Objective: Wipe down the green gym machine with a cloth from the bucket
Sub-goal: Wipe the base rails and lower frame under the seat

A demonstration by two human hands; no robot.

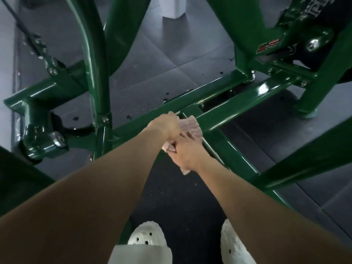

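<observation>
1. The left hand reaches down to a low joint of the green gym machine, its back facing up and its fingers curled downward over the near edge of the cloth (the fingertips themselves are hidden)
2. The cloth, pale pink and ribbed, bunches out just to the right of the left hand's knuckles and lies on the frame where a glossy crossbar runs away to the upper right
3. The right hand sits just below and to the right of the left hand, touching its wrist side; its fingers lie forward over the cloth and its thumb curls in against a fold, so this hand grips the cloth too
4. A corner of the cloth pokes out below the heel of the right hand, and another small fold shows to the left of its thumb
5. Under the right hand a second green bar slants off to the lower right
6. Far beyond the hands, up and to the right, a red-and-black warning sticker sits on the frame
7. Below both forearms, two white clogs stand on the dark floor
</observation>
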